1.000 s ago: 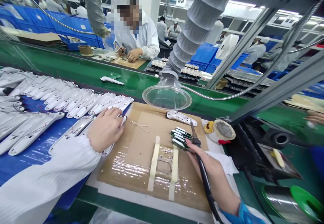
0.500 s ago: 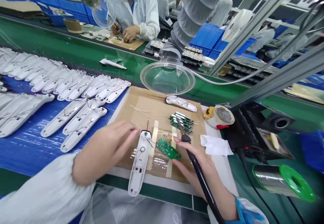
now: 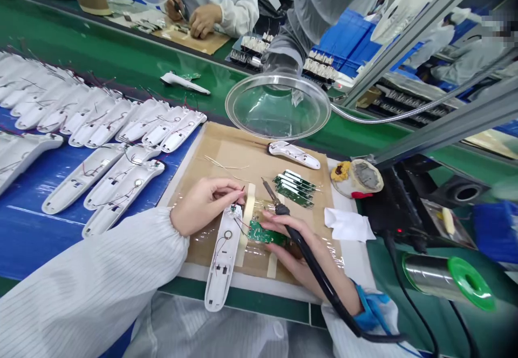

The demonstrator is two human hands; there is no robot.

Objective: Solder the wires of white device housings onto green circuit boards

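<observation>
My left hand [image 3: 210, 202] pinches at the top end of a white plastic housing [image 3: 222, 261], its fingertips on a red wire. The housing lies lengthwise on the brown board [image 3: 214, 147], with a round part and thin wires inside. My right hand [image 3: 301, 244] holds a black soldering iron [image 3: 315, 271], whose tip points up and left. Its thumb and a finger also grip the edges of a green circuit board [image 3: 261, 232] just right of the housing. Thin wires run between housing and circuit board.
A stack of circuit boards [image 3: 295, 188] and another housing [image 3: 294, 154] lie farther back. Many housings [image 3: 101, 123] cover the blue sheet at left. A clear fume hood [image 3: 277, 107] hangs above. Right are a sponge pot [image 3: 358, 179] and solder spool [image 3: 445, 279]. A person works opposite.
My left hand has moved right and its fingers have closed on the red wire. The circuit board has turned more level and shifted left, close to the housing. The camera view has shifted.
</observation>
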